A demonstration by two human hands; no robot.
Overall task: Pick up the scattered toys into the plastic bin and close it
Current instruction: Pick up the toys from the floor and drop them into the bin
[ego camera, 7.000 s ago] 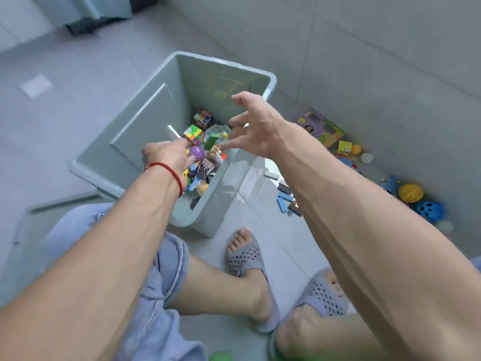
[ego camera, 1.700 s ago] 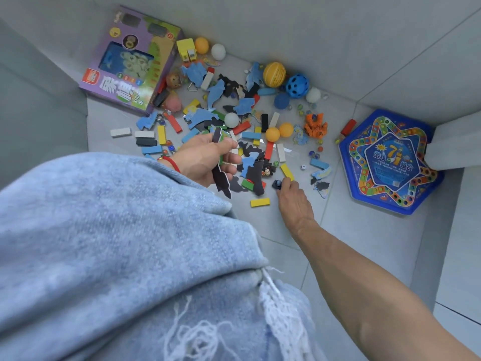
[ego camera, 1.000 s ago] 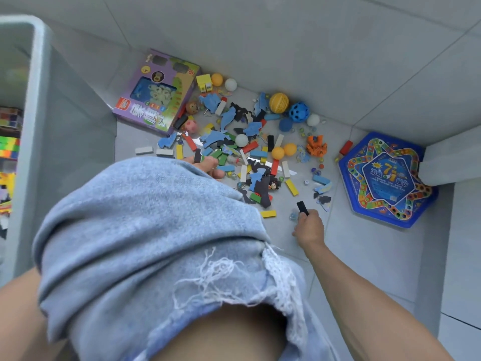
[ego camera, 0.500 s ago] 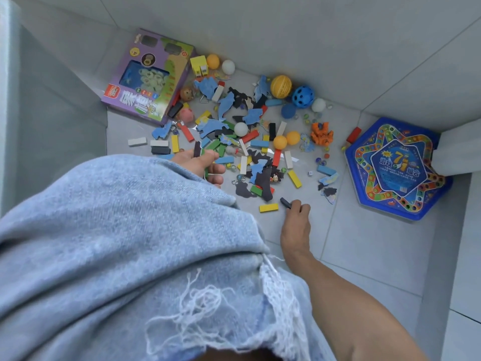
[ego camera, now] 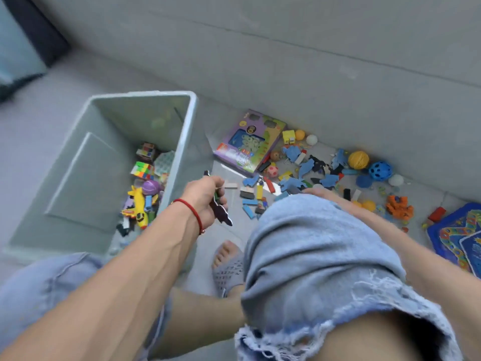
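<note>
My left hand [ego camera: 204,201], with a red string on its wrist, is shut on a few dark flat foam pieces [ego camera: 221,215]. It hangs just right of the grey plastic bin's rim [ego camera: 192,131]. The bin stands open, with a yellow toy plane [ego camera: 138,205], a purple ball [ego camera: 151,187] and colour cubes [ego camera: 141,171] inside. Scattered toys [ego camera: 294,182] lie on the floor along the wall: blue foam shapes, small blocks and balls. My right hand [ego camera: 320,192] is almost wholly hidden behind my right knee; its grip is not visible.
A purple toy box [ego camera: 248,145] lies beside the bin. A yellow ball [ego camera: 358,159], a blue holed ball [ego camera: 380,171] and an orange toy [ego camera: 399,207] sit by the wall. A blue game board [ego camera: 454,238] is at the right edge. My sandalled foot [ego camera: 227,267] is between my knees.
The view swung left and the bin came into sight. My left hand rose from the floor with dark foam pieces toward the bin. My right hand slipped behind my knee.
</note>
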